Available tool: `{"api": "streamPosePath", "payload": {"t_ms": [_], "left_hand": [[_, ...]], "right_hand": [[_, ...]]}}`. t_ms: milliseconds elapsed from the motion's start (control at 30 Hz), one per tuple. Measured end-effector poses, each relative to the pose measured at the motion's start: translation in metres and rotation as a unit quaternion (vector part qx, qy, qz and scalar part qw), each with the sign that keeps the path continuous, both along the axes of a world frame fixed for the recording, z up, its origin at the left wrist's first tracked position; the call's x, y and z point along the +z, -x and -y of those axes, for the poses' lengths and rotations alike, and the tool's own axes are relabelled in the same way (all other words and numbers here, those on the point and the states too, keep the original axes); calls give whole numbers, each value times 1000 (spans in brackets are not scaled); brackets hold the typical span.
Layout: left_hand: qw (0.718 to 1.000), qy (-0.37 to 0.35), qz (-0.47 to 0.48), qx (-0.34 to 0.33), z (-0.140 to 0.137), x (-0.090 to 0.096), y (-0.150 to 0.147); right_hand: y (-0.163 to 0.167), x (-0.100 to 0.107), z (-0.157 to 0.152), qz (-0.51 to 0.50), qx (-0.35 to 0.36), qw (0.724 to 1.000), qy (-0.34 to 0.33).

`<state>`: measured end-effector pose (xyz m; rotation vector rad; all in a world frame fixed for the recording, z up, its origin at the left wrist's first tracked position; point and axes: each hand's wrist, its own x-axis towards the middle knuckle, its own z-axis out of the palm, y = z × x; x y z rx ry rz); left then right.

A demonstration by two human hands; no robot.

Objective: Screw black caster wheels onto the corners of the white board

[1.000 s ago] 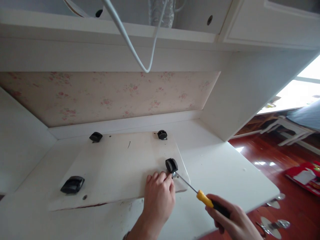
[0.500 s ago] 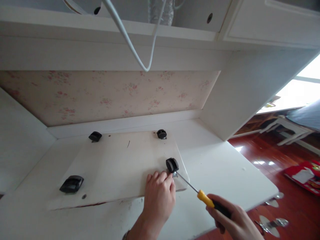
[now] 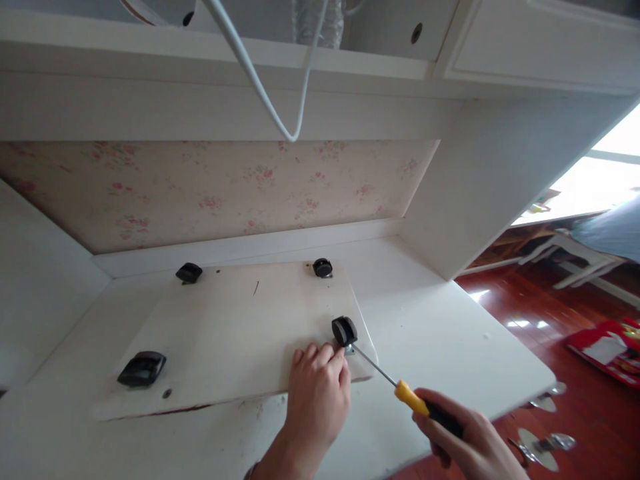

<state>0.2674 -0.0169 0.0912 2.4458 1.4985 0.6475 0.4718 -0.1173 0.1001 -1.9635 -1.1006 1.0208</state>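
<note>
A white board (image 3: 220,333) lies with black caster wheels near its corners. My left hand (image 3: 320,393) rests on the board with bent fingers. Its thumb and forefinger pinch the base of the near right caster wheel (image 3: 345,331); the fingertips are partly hidden. In my right hand (image 3: 457,433) is a screwdriver (image 3: 411,398) with a yellow and black handle. The screwdriver's shaft slants up to the metal plate under that caster wheel, where the tip is hard to see. Other caster wheels stand at the near left (image 3: 142,369), far left (image 3: 189,273) and far right (image 3: 323,267).
The board sits on a white desk (image 3: 430,333) under a shelf (image 3: 225,67), from which a white cable (image 3: 273,110) hangs. Side panels close in the left and right. Beyond the desk's right edge are a red floor, metal knobs (image 3: 543,448) and a red tray (image 3: 605,350).
The view has shifted very slightly. Both hands, the screwdriver and the caster wheel keep nearly the same places.
</note>
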Motion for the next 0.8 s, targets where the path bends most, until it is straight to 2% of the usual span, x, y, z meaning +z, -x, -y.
{"api": "streamPosePath", "payload": {"t_ms": [800], "left_hand": [[1000,-7,6,-1,3,-2,1]], "right_hand": [[1,5,2,0,2,1000,1]]}}
